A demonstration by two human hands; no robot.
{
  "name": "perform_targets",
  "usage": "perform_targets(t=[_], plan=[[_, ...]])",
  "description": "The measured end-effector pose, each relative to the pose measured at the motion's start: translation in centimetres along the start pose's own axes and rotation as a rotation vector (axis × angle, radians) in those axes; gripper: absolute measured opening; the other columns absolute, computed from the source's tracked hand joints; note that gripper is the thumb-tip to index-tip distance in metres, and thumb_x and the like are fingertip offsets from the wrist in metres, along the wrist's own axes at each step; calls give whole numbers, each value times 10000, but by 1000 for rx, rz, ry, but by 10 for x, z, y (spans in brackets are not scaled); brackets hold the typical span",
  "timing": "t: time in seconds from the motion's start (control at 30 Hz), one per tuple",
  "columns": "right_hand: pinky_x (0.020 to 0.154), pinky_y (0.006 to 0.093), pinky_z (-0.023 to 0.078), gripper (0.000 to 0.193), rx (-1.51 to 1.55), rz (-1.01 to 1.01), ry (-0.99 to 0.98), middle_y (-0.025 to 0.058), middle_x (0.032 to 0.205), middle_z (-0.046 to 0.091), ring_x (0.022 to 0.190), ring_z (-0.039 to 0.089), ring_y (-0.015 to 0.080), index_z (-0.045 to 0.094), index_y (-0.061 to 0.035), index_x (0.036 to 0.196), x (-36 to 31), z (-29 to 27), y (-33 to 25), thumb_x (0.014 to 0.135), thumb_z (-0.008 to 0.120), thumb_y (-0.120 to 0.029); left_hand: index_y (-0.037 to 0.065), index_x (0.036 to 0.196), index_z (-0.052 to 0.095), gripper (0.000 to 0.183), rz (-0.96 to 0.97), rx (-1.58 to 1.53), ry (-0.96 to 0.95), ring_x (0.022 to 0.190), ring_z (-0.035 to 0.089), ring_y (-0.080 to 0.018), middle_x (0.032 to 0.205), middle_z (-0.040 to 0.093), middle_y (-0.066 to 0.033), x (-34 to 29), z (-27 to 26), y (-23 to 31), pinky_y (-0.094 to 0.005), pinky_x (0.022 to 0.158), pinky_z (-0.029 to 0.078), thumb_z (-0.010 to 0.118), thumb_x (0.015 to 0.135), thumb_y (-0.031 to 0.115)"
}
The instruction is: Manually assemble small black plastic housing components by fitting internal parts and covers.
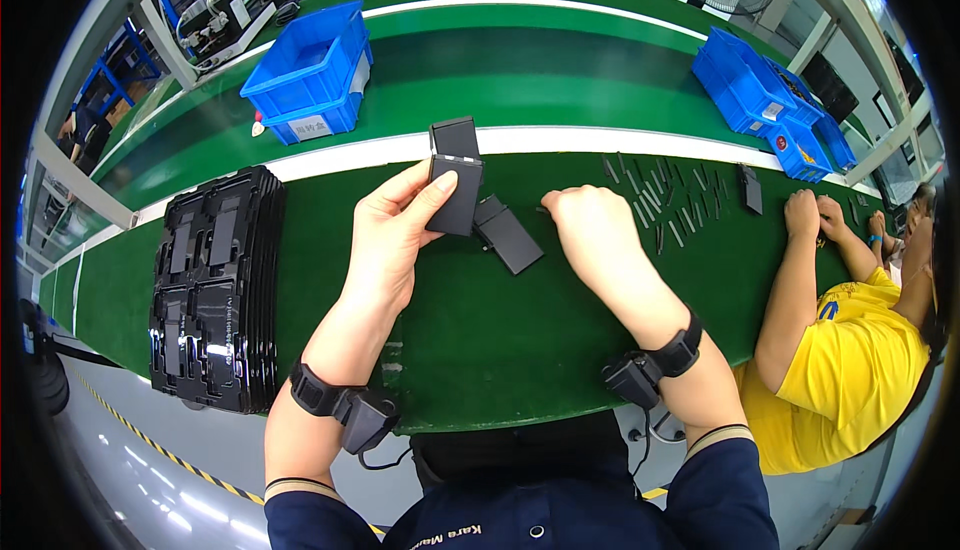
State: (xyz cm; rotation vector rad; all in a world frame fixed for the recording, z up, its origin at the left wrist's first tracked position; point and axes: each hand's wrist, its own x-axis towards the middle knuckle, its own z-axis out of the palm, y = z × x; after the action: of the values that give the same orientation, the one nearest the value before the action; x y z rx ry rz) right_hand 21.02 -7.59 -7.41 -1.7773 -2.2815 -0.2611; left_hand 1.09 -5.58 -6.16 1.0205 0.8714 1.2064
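My left hand holds a flat black rectangular part upright over the green belt, thumb on its front face. A second black piece sticks up just behind it. A similar black part lies flat on the belt between my hands. My right hand rests on the belt to the right of it, fingers curled, with its fingertips at a tiny dark piece. Whether it grips that piece is not visible.
A stack of black moulded trays sits at the left. Several thin dark strips lie scattered to the right. Blue bins stand at the back left and back right. A person in a yellow shirt works at the right.
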Motion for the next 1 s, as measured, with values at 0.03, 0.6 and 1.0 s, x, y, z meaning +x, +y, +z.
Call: perform_targets(t=[0.03, 0.6, 1.0], plan=[[632, 378, 512, 192, -62, -3, -50, 141, 744, 628, 695, 624, 304, 660, -31, 869, 3, -1, -4, 700, 570, -15, 34, 1091, 615, 280, 1, 0, -1, 814, 624, -108, 954, 649, -53, 0, 0, 0, -248, 692, 529, 648, 828, 123], [607, 216, 452, 127, 1260, 186, 217, 42, 836, 644, 771, 587, 87, 673, -32, 904, 1, -30, -10, 778, 655, -44, -12, 1078, 618, 256, 191, 173, -132, 854, 590, -96, 922, 599, -32, -12, 13, -17, -217, 754, 481, 629, 827, 38], [636, 223, 481, 158, 1501, 301, 70, 11, 844, 576, 779, 562, 91, 679, -29, 894, -1, -21, -18, 822, 650, -166, 16, 1059, 639, 240, 243, 223, -140, 802, 566, -68, 897, 593, -21, -15, 13, -20, -189, 697, 461, 639, 820, 43]])
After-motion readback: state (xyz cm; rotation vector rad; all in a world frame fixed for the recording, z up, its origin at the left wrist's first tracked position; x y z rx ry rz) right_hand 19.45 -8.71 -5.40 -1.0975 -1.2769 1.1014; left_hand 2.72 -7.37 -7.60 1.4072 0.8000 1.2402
